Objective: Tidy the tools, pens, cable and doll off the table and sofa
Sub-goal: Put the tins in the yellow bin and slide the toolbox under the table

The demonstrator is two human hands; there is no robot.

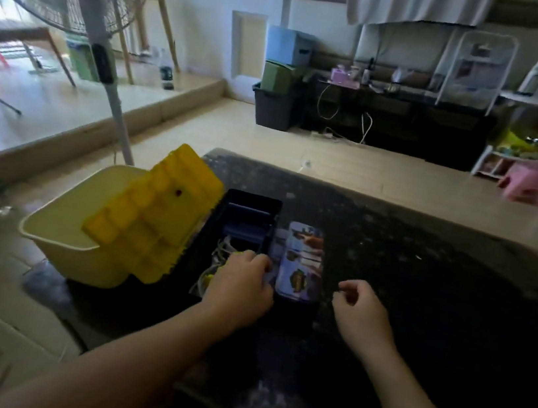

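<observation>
Toolbox (250, 206), lid up, on table (437, 296); white cable (219, 254) inside. Pencil case (303, 260) just beside it. Left hand (242, 286) curled at the rim, grip unclear. Right hand (360, 310) loosely curled, empty. Best lifted level, with both hands.

my left hand (242, 286) and right hand (362, 315) are showing bare, left forearm (135, 358) and right forearm (412, 407) going uncovered.

Head-worn view looks forward and down, close over the table (441, 269).
</observation>
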